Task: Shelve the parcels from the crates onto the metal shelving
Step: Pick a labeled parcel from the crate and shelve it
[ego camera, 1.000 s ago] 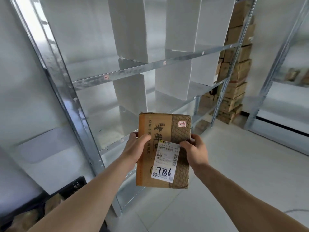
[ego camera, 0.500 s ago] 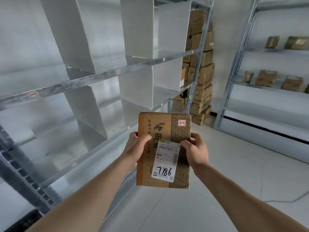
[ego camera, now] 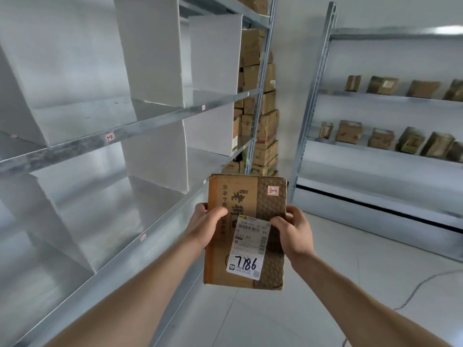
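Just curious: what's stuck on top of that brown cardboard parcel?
On the brown cardboard parcel: a white shipping label handwritten 7186 and a small red-marked sticker. Thumbs hide some print.

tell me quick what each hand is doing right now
Left hand: grips the parcel's left edge.
Right hand: grips the parcel's right edge.

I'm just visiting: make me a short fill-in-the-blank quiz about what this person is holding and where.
1. The cardboard parcel is held by ____ hands.
2. The number handwritten on its white label is ____.
3. The left hand grips the parcel's ____ edge.
4. The shelf at the right already carries several ____.

Missing words: two; 7186; left; parcels
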Available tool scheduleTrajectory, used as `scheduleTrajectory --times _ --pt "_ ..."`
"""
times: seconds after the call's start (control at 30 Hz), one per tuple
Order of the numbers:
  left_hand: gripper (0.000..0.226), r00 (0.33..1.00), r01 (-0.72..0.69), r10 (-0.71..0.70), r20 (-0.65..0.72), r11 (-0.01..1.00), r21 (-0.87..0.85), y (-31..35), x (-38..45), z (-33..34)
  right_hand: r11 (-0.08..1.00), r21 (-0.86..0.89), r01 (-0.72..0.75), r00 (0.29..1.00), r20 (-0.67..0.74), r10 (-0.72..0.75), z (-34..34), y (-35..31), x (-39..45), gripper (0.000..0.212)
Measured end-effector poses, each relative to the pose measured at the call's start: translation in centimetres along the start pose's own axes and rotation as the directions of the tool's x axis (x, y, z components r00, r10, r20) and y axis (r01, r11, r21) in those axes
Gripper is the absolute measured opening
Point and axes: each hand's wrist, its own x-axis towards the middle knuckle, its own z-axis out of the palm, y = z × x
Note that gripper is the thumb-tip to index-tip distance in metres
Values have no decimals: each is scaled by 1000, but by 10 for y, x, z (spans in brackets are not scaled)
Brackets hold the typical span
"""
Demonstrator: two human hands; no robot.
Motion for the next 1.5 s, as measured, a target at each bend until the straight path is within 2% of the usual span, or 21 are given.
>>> scheduleTrajectory --times 0.1,0.3,0.5,0.6,0.73,0.87,1.07,1.2,1.33,1.5 --pt "64 999 -19 19 36 1000 0 14 40 2 1000 24 17 999 -44 -16 7 -6 32 43" --pt "62 997 -21 22 70 1000 -12 28 99 13 1000 19 13 998 -69 -11 14 -12 88 53" --pt "57 1000 -6 6 13 1000 -17 39 154 32 1000 -7 20 998 -60 -21 14 -8 157 54" --pt "48 1000 -4 3 -28 1000 -18 45 182 45 1000 1 27 999 -18 -27 13 -5 201 51" --pt "48 995 -4 4 -100 1000 8 61 220 68 999 27 44 997 60 -45 6 -3 266 33" --pt "42 981 25 -26 -191 1000 -10 74 255 88 998 36 52 986 159 -57 0 -16 322 37" --pt "40 963 38 -58 -262 996 -79 88 291 113 998 30 59 966 251 -65 -2 -27 383 54" --pt "33 946 48 -73 -317 995 -86 92 319 114 997 54 48 950 307 -62 10 -28 419 34" --pt "44 938 55 -79 -336 995 -80 93 350 110 998 43 43 942 331 -55 31 -27 452 48" --pt "39 937 44 -69 -342 996 -78 93 399 93 998 8 60 933 354 -59 62 -28 500 51"
